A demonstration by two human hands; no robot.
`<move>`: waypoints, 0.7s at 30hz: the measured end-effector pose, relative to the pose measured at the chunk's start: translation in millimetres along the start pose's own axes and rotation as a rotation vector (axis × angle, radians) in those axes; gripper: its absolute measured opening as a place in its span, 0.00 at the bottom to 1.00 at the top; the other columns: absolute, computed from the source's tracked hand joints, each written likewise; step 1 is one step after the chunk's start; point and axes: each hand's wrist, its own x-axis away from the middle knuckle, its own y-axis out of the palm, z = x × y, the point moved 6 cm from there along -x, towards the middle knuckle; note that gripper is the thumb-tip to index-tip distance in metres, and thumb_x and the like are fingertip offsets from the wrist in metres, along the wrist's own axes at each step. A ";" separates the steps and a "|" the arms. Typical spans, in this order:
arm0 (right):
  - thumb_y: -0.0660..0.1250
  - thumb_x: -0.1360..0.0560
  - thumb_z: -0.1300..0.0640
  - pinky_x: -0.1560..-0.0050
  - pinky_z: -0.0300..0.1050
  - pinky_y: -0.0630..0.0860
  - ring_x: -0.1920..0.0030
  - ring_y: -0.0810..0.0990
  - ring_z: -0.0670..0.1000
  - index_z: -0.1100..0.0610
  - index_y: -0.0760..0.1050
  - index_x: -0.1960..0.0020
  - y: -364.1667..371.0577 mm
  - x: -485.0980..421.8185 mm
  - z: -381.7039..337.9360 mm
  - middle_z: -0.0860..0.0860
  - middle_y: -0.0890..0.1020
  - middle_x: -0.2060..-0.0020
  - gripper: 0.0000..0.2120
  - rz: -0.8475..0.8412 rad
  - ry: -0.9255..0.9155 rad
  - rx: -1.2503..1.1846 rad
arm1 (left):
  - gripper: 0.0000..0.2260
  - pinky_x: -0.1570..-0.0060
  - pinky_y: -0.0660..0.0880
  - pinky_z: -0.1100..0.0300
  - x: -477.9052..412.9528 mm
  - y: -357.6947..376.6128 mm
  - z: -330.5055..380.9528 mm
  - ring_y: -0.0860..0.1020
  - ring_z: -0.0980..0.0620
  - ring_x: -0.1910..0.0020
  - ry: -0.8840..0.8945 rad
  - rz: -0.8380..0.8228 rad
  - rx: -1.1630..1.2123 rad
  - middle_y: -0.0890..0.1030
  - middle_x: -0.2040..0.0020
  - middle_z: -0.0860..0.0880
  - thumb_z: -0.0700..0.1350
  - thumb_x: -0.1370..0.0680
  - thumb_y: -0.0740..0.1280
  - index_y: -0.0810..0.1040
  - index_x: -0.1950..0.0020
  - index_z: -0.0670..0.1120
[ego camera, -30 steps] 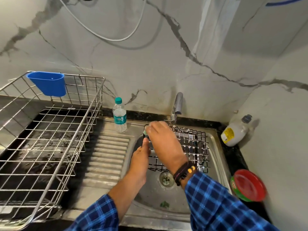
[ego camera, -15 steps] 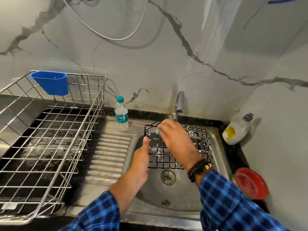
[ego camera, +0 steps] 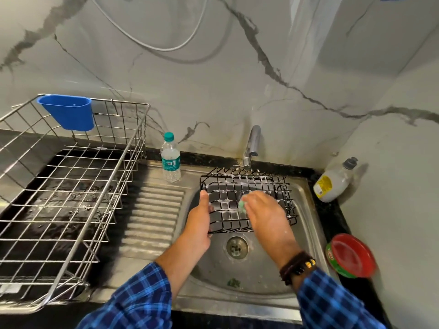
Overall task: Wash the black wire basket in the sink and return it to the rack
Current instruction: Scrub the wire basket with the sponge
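The big steel rack (ego camera: 118, 102) is standing on the wet counter at the left, with a blue cup (ego camera: 69, 112) hanging on its back rim. Beside it, the sink (ego camera: 261, 269) is holding the black wire basket (ego camera: 247, 184), which is tilting over the basin under the tap (ego camera: 252, 143), with white foam on its wires. The left hand (ego camera: 199, 224) is gripping the basket's left side, thumb lying up along the edge. The right hand (ego camera: 266, 217) is resting on the basket's middle and pinching a green scrub pad (ego camera: 242, 207) against the wires. A red-lidded tub (ego camera: 351, 255) and a soap bottle (ego camera: 335, 184) are sitting at the right, and a water bottle (ego camera: 170, 157) is standing between rack and sink.
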 end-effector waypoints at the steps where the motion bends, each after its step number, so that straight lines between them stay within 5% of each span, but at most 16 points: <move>1: 0.76 0.30 0.66 0.39 0.45 0.76 0.45 0.80 0.52 0.57 0.80 0.41 -3.6 -5.9 -5.9 0.51 0.81 0.47 0.19 0.046 0.002 -0.085 | 0.29 0.34 0.72 0.40 -6.4 1.0 -1.4 0.79 0.41 0.39 0.004 -0.017 0.008 0.82 0.40 0.47 0.75 0.29 0.62 0.80 0.46 0.52; 4: 0.82 0.37 0.64 0.42 0.41 0.78 0.48 0.80 0.48 0.55 0.80 0.45 -11.6 -5.7 -30.8 0.49 0.82 0.49 0.23 0.082 -0.132 -0.192 | 0.49 0.34 0.71 0.42 -28.6 -3.1 -5.8 0.78 0.38 0.36 -0.029 -0.044 0.013 0.81 0.36 0.44 0.82 0.46 0.68 0.80 0.35 0.52; 6: 0.79 0.33 0.65 0.43 0.41 0.78 0.49 0.79 0.48 0.55 0.78 0.42 -11.5 5.3 -21.0 0.49 0.81 0.47 0.21 0.058 -0.165 -0.220 | 0.37 0.41 0.73 0.51 -16.0 -7.1 7.4 0.78 0.40 0.37 -0.008 -0.027 -0.019 0.81 0.37 0.42 0.76 0.32 0.65 0.79 0.35 0.50; 8: 0.77 0.32 0.67 0.40 0.40 0.77 0.48 0.80 0.47 0.55 0.78 0.41 -8.9 18.6 8.5 0.49 0.81 0.47 0.22 0.066 -0.070 -0.172 | 0.23 0.61 0.75 0.59 -20.1 -16.1 10.4 0.80 0.53 0.61 0.008 -0.009 -0.038 0.81 0.61 0.48 0.66 0.21 0.61 0.81 0.45 0.48; 10: 0.75 0.31 0.70 0.41 0.37 0.76 0.50 0.82 0.49 0.58 0.80 0.43 -6.1 29.6 46.8 0.52 0.83 0.50 0.18 0.151 0.113 -0.152 | 0.20 0.74 0.67 0.63 -17.8 -19.2 12.8 0.70 0.58 0.78 -0.026 -0.004 -0.026 0.72 0.74 0.53 0.63 0.20 0.61 0.76 0.58 0.49; 12: 0.70 0.27 0.71 0.43 0.30 0.70 0.50 0.80 0.52 0.63 0.82 0.46 -4.1 32.9 67.6 0.56 0.83 0.51 0.11 0.233 0.257 -0.149 | 0.21 0.69 0.70 0.61 -23.1 -26.4 11.4 0.73 0.54 0.72 -0.042 0.014 0.013 0.75 0.66 0.49 0.64 0.21 0.62 0.78 0.55 0.47; 15: 0.76 0.30 0.66 0.41 0.37 0.72 0.50 0.79 0.51 0.60 0.82 0.46 0.5 16.3 35.4 0.53 0.82 0.51 0.13 0.172 0.172 -0.168 | 0.26 0.47 0.80 0.51 -24.6 -24.8 7.1 0.82 0.41 0.47 -0.079 -0.030 0.067 0.83 0.44 0.42 0.68 0.24 0.63 0.81 0.44 0.47; 18: 0.85 0.44 0.61 0.40 0.43 0.78 0.48 0.80 0.48 0.55 0.80 0.44 2.4 12.9 -15.0 0.48 0.82 0.50 0.30 0.008 -0.005 -0.133 | 0.25 0.49 0.80 0.48 -23.4 -23.2 9.6 0.83 0.42 0.46 -0.062 -0.055 0.074 0.83 0.42 0.42 0.67 0.22 0.62 0.80 0.39 0.48; 21: 0.80 0.37 0.66 0.36 0.43 0.73 0.43 0.79 0.50 0.56 0.78 0.39 5.9 21.3 26.1 0.51 0.81 0.45 0.28 0.068 0.112 -0.061 | 0.29 0.41 0.78 0.43 -24.8 -34.6 10.9 0.80 0.42 0.38 -0.069 -0.032 0.093 0.82 0.38 0.42 0.70 0.26 0.65 0.80 0.37 0.49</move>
